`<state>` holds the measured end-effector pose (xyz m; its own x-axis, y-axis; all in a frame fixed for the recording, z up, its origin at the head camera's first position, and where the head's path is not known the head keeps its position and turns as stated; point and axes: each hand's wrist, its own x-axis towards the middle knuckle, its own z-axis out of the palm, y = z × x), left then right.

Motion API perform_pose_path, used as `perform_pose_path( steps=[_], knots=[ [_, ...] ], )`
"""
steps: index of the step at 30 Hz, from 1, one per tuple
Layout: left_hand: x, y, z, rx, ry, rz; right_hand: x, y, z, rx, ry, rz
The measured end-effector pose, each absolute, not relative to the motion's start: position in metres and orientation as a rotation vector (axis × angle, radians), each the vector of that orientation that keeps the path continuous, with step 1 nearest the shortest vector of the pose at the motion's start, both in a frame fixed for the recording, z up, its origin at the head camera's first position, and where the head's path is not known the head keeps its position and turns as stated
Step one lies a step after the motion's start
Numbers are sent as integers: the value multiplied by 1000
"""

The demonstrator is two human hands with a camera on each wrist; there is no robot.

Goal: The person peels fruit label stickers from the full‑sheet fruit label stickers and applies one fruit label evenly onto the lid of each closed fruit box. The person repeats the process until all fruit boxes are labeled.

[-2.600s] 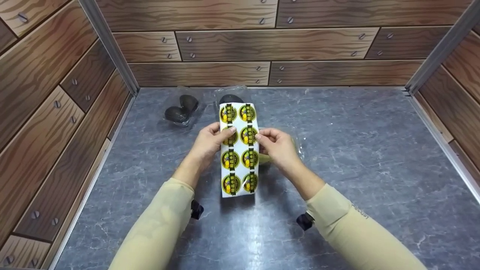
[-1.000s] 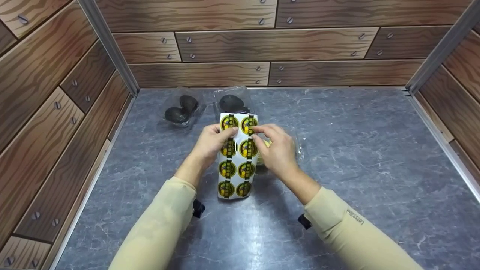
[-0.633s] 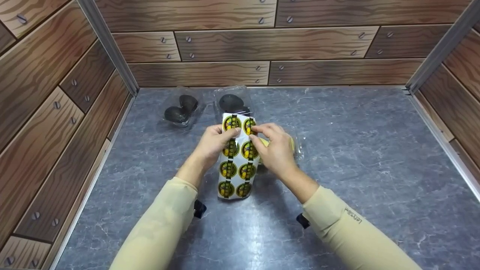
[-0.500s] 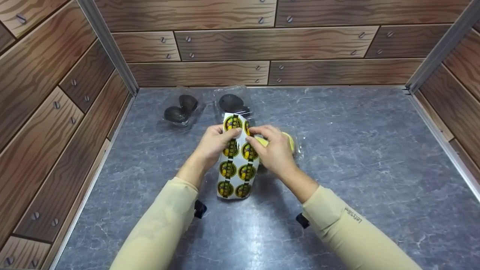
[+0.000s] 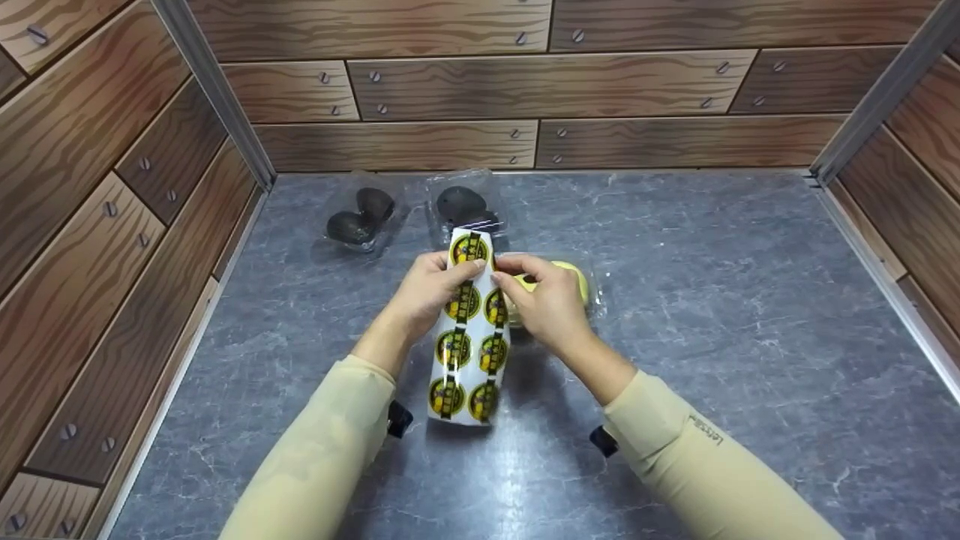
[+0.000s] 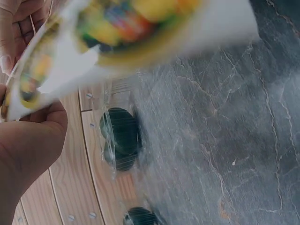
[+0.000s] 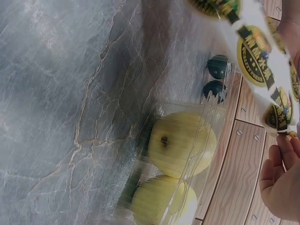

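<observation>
A white sheet of round black, green and yellow stickers [image 5: 474, 330] slants upright in the middle of the head view, its right edge bent back. My left hand [image 5: 426, 292] grips its left side, thumb across the front, fingers behind. At the upper right edge, my right hand [image 5: 551, 300] pinches a sticker between thumb and index finger; that sticker is mostly turned out of sight. Behind the right hand sits a clear plastic box [image 5: 598, 292], partly hidden. Two round yellow fruits [image 7: 180, 143] lie in it, as the right wrist view shows.
Two more clear boxes stand near the back wall, each with dark avocado-like fruits: one at left [image 5: 360, 217], one [image 5: 463, 204] behind the sheet's top. Wood-patterned panels [image 5: 450, 90] enclose the grey marbled table [image 5: 720, 300] at the back and sides.
The sheet's right side has curled back and its lower end has swung down and slightly left. My right fingers have moved a little left with the edge; the left hand stays almost still.
</observation>
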<state>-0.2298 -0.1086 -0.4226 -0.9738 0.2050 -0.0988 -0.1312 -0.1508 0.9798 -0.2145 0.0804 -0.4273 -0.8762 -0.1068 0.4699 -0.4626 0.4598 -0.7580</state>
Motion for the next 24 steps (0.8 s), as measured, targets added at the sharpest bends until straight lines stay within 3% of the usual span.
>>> perform_pose_path(
  steps=[24],
  knots=[
    [-230,-107,-425,114,1918,2188,-215,79,-428,394,-2362,1475]
  ],
)
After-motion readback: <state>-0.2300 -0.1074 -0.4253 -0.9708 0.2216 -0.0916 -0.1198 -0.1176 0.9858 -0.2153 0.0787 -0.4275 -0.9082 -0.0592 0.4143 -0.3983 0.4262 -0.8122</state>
